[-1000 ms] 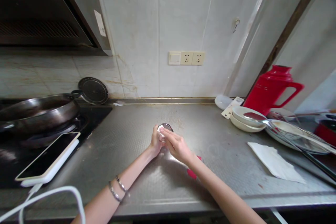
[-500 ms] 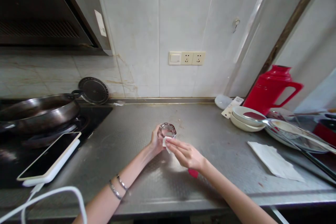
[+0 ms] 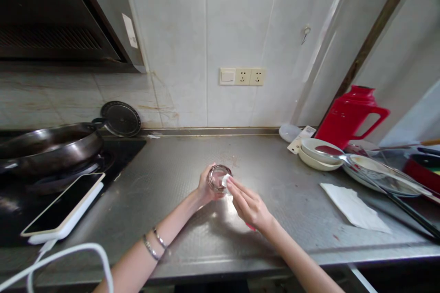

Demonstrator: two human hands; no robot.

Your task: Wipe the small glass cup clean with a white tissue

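My left hand (image 3: 205, 187) is wrapped round a clear glass jar (image 3: 216, 175), its round mouth facing up and toward me. In my right hand (image 3: 248, 202) a small piece of white tissue (image 3: 225, 180) is pinched between the fingertips. The tissue touches the right side of the jar's rim. A small red object (image 3: 250, 226) lies on the steel counter (image 3: 192, 247), mostly hidden under my right hand, so its kind does not show.
On the left are a steel pan (image 3: 51, 149) on the black stove and a phone (image 3: 63, 203) with a white cable. To the right are a folded tissue (image 3: 354, 206), stacked bowls (image 3: 318, 162), a red thermos (image 3: 350, 116) and plates with utensils. Crumbs lie behind the jar.
My right hand with the tissue has moved slightly right and up, along the jar's rim. The jar has tilted slightly in my left hand. More of the red object is now covered.
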